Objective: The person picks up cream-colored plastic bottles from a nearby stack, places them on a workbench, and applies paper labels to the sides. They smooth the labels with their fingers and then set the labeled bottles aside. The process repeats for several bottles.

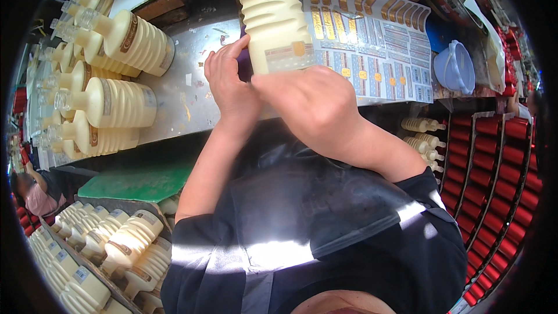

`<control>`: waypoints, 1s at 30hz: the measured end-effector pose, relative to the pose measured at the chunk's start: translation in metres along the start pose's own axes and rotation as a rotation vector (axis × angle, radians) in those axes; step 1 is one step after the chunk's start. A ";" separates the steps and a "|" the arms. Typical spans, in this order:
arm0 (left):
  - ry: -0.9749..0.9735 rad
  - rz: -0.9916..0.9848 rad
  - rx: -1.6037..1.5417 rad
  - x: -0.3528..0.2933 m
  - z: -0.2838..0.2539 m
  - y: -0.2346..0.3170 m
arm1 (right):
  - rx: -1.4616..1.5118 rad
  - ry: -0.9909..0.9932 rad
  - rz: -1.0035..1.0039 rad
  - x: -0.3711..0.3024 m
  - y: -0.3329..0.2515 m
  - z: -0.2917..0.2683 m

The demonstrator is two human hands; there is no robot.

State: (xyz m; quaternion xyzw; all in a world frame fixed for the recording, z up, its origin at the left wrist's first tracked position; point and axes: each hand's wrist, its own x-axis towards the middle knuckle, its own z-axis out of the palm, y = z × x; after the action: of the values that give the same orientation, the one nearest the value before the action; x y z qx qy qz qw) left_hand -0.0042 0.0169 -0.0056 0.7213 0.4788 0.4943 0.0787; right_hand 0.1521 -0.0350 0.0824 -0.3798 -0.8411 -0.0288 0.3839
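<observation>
A cream-coloured ribbed bottle (pixel 273 20) lies before me, neck away from me, with a gold label near its neck and a patterned label near its base. The straightened fingers of my left hand (pixel 232 78) rest along the bottle's left side, beside a dark purple surface partly hidden under it. Over the base end is my right hand (pixel 318 103), curled closed and slightly blurred; its fingertips are hidden, so what it may hold does not show. Right of the bottle lies a sheet of gold and patterned stickers (pixel 372 40), some peeled away.
Several similar bottles (pixel 128 102) are stacked on the metal bench's left. A light blue basket (pixel 454 68) stands at the right. Below are a green board (pixel 142 177), crates of bottles (pixel 125 241) at the left and racks of red cylinders (pixel 488 192) at the right. Another person (pixel 43 189) is far left.
</observation>
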 end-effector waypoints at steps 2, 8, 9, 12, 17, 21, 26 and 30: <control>-0.034 -0.032 -0.041 -0.001 -0.002 0.001 | -0.085 -0.051 0.137 0.001 0.006 -0.006; -0.224 -0.360 -0.412 0.000 -0.012 0.006 | 0.022 -0.064 0.801 0.006 0.021 -0.019; -0.202 -0.422 -0.554 0.001 -0.009 0.008 | 0.121 -0.084 0.836 0.003 0.020 -0.018; -0.171 -0.510 -0.639 0.004 0.003 0.008 | 0.227 -0.112 0.849 -0.010 0.019 -0.007; -0.125 -0.513 -0.759 -0.001 0.012 0.003 | 0.396 -0.091 1.129 -0.040 0.051 -0.002; -0.116 -0.506 -0.852 -0.006 0.013 0.000 | 0.557 0.052 1.230 -0.055 0.061 -0.002; -0.284 -0.397 -0.768 -0.010 0.000 -0.005 | 0.678 0.166 1.080 -0.060 0.052 -0.003; -0.214 -0.358 -0.418 -0.010 -0.002 -0.005 | 0.591 0.060 1.047 -0.055 0.056 -0.003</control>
State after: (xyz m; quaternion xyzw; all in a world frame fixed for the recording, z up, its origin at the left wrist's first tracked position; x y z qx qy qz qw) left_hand -0.0096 0.0109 -0.0143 0.6415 0.4751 0.4817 0.3616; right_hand 0.2143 -0.0301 0.0338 -0.6197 -0.5034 0.3884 0.4602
